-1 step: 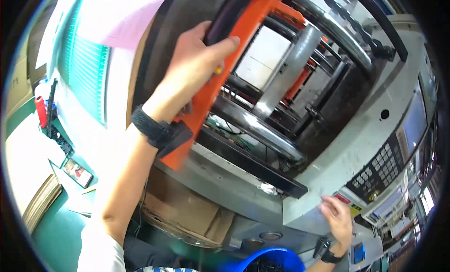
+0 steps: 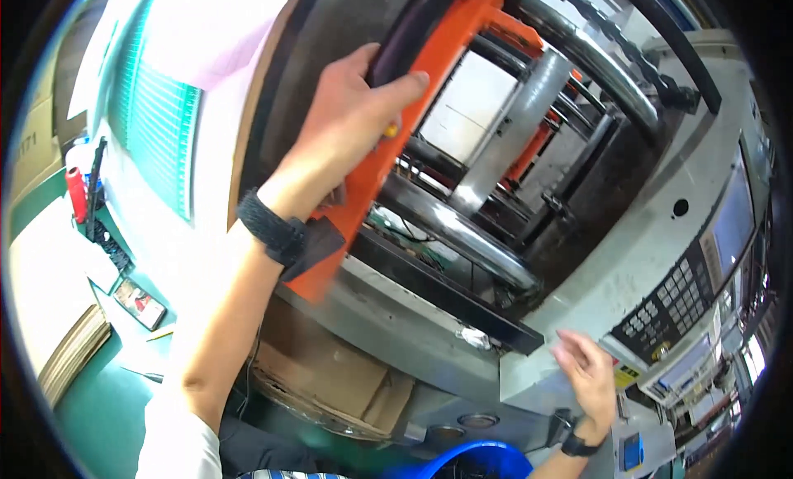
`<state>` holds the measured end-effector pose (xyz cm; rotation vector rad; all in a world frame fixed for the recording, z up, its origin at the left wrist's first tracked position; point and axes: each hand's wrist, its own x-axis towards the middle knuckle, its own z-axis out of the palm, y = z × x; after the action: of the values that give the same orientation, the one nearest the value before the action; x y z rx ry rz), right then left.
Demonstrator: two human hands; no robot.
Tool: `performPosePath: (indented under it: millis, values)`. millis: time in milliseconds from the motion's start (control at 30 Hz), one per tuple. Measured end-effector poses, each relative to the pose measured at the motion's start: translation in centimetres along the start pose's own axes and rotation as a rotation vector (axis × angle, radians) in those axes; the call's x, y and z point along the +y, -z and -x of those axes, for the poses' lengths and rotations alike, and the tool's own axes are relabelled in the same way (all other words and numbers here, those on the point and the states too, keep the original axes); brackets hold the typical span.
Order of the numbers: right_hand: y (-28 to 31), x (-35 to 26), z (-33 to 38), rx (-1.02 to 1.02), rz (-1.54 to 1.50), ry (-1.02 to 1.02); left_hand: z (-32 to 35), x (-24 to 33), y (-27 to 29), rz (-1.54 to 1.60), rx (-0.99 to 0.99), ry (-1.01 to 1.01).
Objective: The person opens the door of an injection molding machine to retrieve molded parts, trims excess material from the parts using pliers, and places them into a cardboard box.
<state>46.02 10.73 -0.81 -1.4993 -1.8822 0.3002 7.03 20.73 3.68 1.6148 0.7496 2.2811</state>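
My left hand (image 2: 351, 111) is closed on the orange machine door (image 2: 351, 194), beside its dark panel. The thumb lies across the orange frame, while some fingers are hidden. A small yellow bit shows by that hand; I cannot make out what it is. My right hand (image 2: 588, 380) hangs free at the front corner of the pale machine housing (image 2: 578, 305), below the keypad (image 2: 665, 301). Its fingers are loosely bent and apart, with nothing in them. Each wrist has a dark band.
Inside the machine, shiny tie bars (image 2: 462, 231) cross the opening, with a grey cylinder (image 2: 516, 132) between them. Below stand a blue bin (image 2: 483, 450) and cardboard (image 2: 330, 380). At left, a green table (image 2: 91, 413) carries a phone-like object (image 2: 139, 304) and a red bottle-like object (image 2: 76, 194).
My right hand has shifted slightly up and to the left. My left hand keeps its hold on the door, and the whole view has moved a little.
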Motion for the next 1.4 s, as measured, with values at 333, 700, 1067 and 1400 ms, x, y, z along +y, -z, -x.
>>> performPosePath:
  millis: [333,700,1067,1400]
  values:
    - [-13.6,-9.8,-38.5,0.041,-0.484,0.201,-0.2,0.2,0.0,0.017,0.004,0.061]
    - [-36.4,-13.6,-56.8,-0.013,-0.618,0.246,-0.7,-1.1,1.4,-0.005,0.086,-0.036]
    - [-59.8,-37.2,-37.2,-0.717,-0.985,0.563,-0.9,-1.6,-1.0,0.026,0.115,-0.274]
    - [-52.3,-25.0,-47.0,-0.694,-1.063,0.492,-0.7,-1.2,-0.3,0.014,0.092,-0.200]
